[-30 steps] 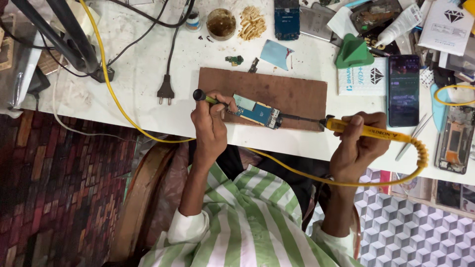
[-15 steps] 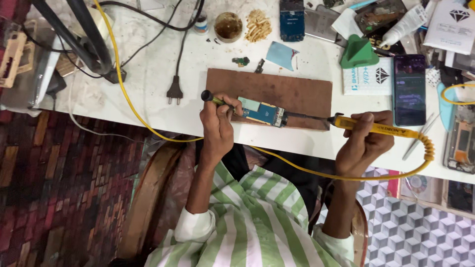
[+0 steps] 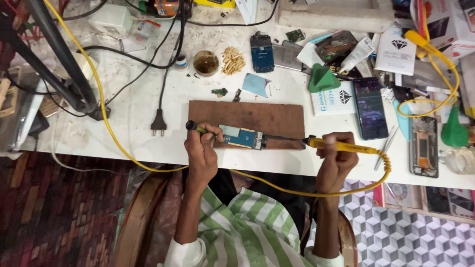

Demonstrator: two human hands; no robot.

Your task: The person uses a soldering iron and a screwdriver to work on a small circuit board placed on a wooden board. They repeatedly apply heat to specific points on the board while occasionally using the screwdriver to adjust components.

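1. Circuit board (image 3: 242,137), blue and oblong, is seen lying on the near edge of the brown wooden work board (image 3: 257,116), touching it.
2. The left hand (image 3: 202,148) is closed around a small green-handled tool with a black end (image 3: 194,127), and its fingertips are pressed against the left end of the circuit board.
3. The right hand (image 3: 336,155) is clenched around the yellow handle of a soldering iron (image 3: 341,146), held just off the right corner of the wooden work board.
4. The iron's dark shaft is laid across the wooden work board toward the circuit board; whether the tip touches the circuit board cannot be told, since it is too small to make out.
5. A yellow cable (image 3: 277,190) is seen running from the iron's handle, looped below the table edge, well below the wooden work board.
6. A black two-pin plug (image 3: 158,123) is placed just left of the wooden work board.
7. A small round tin (image 3: 206,63) and a heap of pale strips (image 3: 232,60) are found beyond the far edge of the wooden work board.
8. A dark smartphone (image 3: 370,108) is laid to the right of the wooden work board, near a green wedge-shaped stand (image 3: 322,79).
9. A green-and-white striped shirt (image 3: 247,227) is seen below the wooden work board, on the person's body.
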